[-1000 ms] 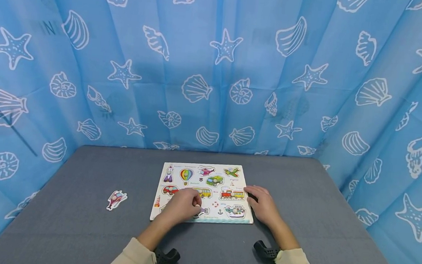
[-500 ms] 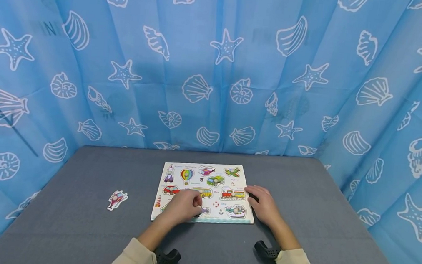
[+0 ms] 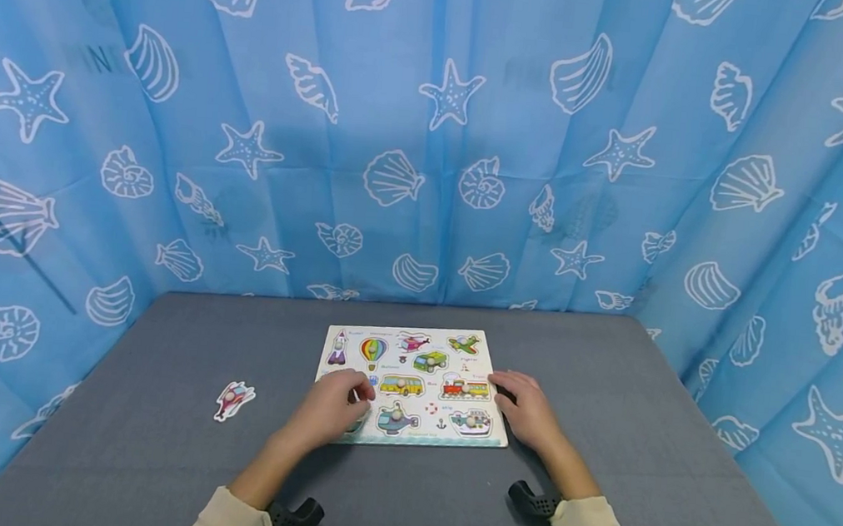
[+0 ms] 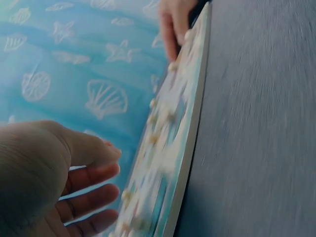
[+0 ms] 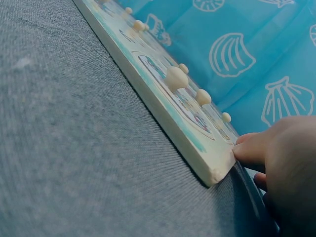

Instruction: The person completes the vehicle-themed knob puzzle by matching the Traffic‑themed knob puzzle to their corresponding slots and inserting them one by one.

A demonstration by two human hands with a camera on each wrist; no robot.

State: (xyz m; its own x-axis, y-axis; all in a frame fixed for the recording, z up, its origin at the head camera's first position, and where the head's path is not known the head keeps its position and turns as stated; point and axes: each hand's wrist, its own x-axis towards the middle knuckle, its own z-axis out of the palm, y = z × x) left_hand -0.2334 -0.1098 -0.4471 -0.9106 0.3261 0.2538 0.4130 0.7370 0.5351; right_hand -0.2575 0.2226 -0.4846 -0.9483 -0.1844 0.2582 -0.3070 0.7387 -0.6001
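A white wooden puzzle board (image 3: pixel 427 442) with vehicle pictures lies on the grey table. Above its lower left part hovers my left hand (image 3: pixel 334 406), its fingers loosely bent with nothing between them in the left wrist view. A submarine piece (image 3: pixel 398 419) sits in the board just right of that hand, near a yellow bus piece (image 3: pixel 401 386). My right hand (image 3: pixel 529 410) rests at the board's right edge, its fingertips touching the side, as the right wrist view shows. Some pieces beneath the left hand are hidden.
A loose red-and-white aircraft-shaped piece (image 3: pixel 234 400) lies on the table, left of the board. Small round knobs (image 5: pixel 176 78) stand up from the pieces. Behind the grey table (image 3: pixel 415 505) hangs a blue curtain (image 3: pixel 429 172) with shells and starfish.
My left hand has let go of the submarine piece's knob and moved left, uncovering that piece. The right hand stays at the board's edge.
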